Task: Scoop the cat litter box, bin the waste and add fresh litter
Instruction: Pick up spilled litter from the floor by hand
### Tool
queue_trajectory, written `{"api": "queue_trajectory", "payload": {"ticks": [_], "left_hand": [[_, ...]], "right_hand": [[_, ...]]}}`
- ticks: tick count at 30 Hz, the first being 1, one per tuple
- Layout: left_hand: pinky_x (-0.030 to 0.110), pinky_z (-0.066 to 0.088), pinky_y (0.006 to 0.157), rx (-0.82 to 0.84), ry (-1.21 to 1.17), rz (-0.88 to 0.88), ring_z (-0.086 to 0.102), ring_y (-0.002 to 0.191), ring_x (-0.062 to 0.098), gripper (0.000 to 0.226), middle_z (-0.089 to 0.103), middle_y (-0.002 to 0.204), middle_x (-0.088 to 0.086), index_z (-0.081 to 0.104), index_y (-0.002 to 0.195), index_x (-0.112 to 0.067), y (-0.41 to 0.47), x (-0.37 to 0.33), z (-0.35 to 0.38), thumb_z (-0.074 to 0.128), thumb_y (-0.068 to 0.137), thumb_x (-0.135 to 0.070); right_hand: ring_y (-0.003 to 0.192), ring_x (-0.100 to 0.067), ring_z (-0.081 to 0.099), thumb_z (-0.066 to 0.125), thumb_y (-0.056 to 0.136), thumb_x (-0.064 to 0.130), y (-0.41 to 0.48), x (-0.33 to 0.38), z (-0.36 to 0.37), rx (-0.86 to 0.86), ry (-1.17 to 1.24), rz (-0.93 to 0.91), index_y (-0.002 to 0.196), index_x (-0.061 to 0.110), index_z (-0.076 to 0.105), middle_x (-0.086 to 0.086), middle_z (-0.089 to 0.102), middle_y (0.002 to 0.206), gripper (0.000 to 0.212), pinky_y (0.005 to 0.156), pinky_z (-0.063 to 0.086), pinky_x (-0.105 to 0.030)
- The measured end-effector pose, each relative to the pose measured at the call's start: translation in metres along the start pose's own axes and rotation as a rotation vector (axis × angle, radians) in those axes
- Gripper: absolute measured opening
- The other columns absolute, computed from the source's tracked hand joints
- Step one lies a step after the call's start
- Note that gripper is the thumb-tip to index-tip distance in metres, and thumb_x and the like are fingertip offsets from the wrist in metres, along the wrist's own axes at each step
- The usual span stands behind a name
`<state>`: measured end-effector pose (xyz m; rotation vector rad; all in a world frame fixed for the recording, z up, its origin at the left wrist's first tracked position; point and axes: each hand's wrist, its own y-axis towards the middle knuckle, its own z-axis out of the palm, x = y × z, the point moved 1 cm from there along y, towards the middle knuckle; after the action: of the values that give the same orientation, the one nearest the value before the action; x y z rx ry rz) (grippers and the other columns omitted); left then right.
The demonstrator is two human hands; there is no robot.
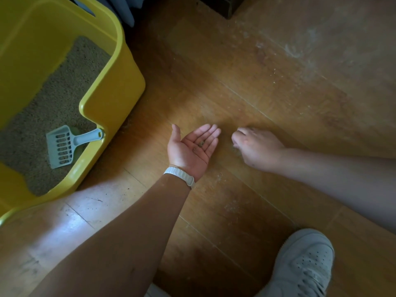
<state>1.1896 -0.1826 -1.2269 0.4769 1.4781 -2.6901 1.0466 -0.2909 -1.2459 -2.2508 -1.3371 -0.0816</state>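
Gathering spilled litter off the wooden floor (267,71) looks like the step in hand; the boards are dusty and streaked pale beyond the fingertips. The yellow litter box (120,67) stands well left of all the fingers. The left hand (191,146) lies palm up, fingers straight and together. Just beside its fingertips, the right hand (255,146) curls its fingers down onto the boards; whether they pinch anything is hidden. The grey scoop (64,146) rests on the litter inside the box. A few grains (201,144) sit on the left fingers. The next move probably calls for keeping that palm level on the way to the bin.
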Motion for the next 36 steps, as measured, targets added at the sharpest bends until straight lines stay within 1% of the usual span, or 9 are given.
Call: {"api": "queue_trajectory", "payload": {"ticks": [3,7,11,15,19,22,26,31,36], "left_hand": [[0.041,0.048,0.1,0.012,0.007,-0.001,0.064,0.111,0.036,0.084,0.066,0.118,0.025,0.063,0.11,0.008,0.001,-0.004,0.0,0.024,0.096,-0.065],[0.042,0.049,0.099,0.047,0.026,-0.033,0.065,0.108,0.035,0.084,0.067,0.115,0.024,0.063,0.111,0.008,-0.002,-0.002,0.0,0.021,0.096,-0.064],[0.049,0.038,0.109,0.112,-0.007,-0.103,0.06,0.114,0.037,0.086,0.066,0.115,0.024,0.069,0.098,0.005,-0.006,0.004,-0.002,0.018,0.096,-0.064],[0.045,0.047,0.098,0.123,-0.05,-0.127,0.065,0.107,0.034,0.085,0.068,0.11,0.022,0.071,0.093,0.004,-0.01,0.004,-0.006,0.018,0.097,-0.062],[0.047,0.044,0.103,0.077,-0.039,-0.092,0.064,0.11,0.036,0.082,0.067,0.115,0.025,0.068,0.099,0.007,-0.012,0.001,-0.01,0.019,0.098,-0.06],[0.044,0.047,0.1,0.045,-0.068,-0.046,0.066,0.106,0.036,0.08,0.067,0.113,0.027,0.065,0.104,0.009,-0.013,-0.004,-0.012,0.021,0.099,-0.058],[0.039,0.049,0.097,0.018,-0.094,-0.014,0.064,0.111,0.035,0.078,0.066,0.117,0.025,0.063,0.109,0.008,-0.013,-0.011,-0.014,0.021,0.099,-0.057],[0.038,0.049,0.097,0.007,-0.086,-0.009,0.065,0.111,0.034,0.078,0.066,0.117,0.024,0.063,0.11,0.007,-0.012,-0.011,-0.014,0.021,0.099,-0.058],[0.039,0.049,0.097,-0.007,-0.065,-0.019,0.064,0.112,0.034,0.078,0.066,0.118,0.024,0.062,0.111,0.008,-0.012,-0.004,-0.015,0.022,0.099,-0.058]], "right_hand": [[0.08,-0.027,0.052,0.044,0.098,0.016,-0.005,0.009,-0.012,-0.087,0.16,0.044,0.09,0.016,0.048,0.002,0.047,0.092,0.01,0.062,0.032,-0.034],[0.066,-0.023,0.046,0.049,0.096,0.013,-0.012,0.042,-0.028,-0.265,0.314,-0.067,0.085,0.01,0.053,0.004,0.047,0.087,0.012,0.055,0.033,-0.032],[0.08,-0.027,0.051,0.043,0.092,0.022,-0.007,0.074,-0.024,-0.35,0.472,-0.158,0.08,0.009,0.053,-0.002,0.052,0.088,0.02,0.066,0.047,-0.041],[0.077,-0.029,0.052,0.041,0.091,0.027,-0.005,0.08,-0.013,-0.335,0.462,-0.155,0.084,0.011,0.057,-0.004,0.056,0.087,0.024,0.062,0.049,-0.051],[0.08,-0.023,0.054,0.043,0.093,0.026,-0.012,0.079,-0.017,-0.361,0.468,-0.185,0.09,0.01,0.061,-0.002,0.058,0.091,0.025,0.062,0.05,-0.043],[0.068,-0.008,0.041,0.045,0.092,0.024,-0.022,0.065,-0.026,-0.355,0.376,-0.22,0.089,0.012,0.063,0.01,0.05,0.086,0.023,0.056,0.036,-0.025],[0.054,-0.019,0.047,0.043,0.093,0.032,-0.027,0.016,-0.02,-0.318,0.256,-0.083,0.09,0.014,0.064,0.003,0.054,0.081,0.028,0.046,0.04,-0.03],[0.069,-0.023,0.054,0.055,0.097,0.019,-0.033,-0.034,-0.002,-0.233,0.24,0.025,0.098,0.012,0.067,0.001,0.055,0.089,0.014,0.061,0.046,-0.036],[0.071,-0.02,0.052,0.061,0.094,0.026,-0.028,-0.031,0.003,-0.21,0.269,0.027,0.103,0.011,0.066,0.007,0.047,0.09,0.018,0.062,0.045,-0.034]]}}
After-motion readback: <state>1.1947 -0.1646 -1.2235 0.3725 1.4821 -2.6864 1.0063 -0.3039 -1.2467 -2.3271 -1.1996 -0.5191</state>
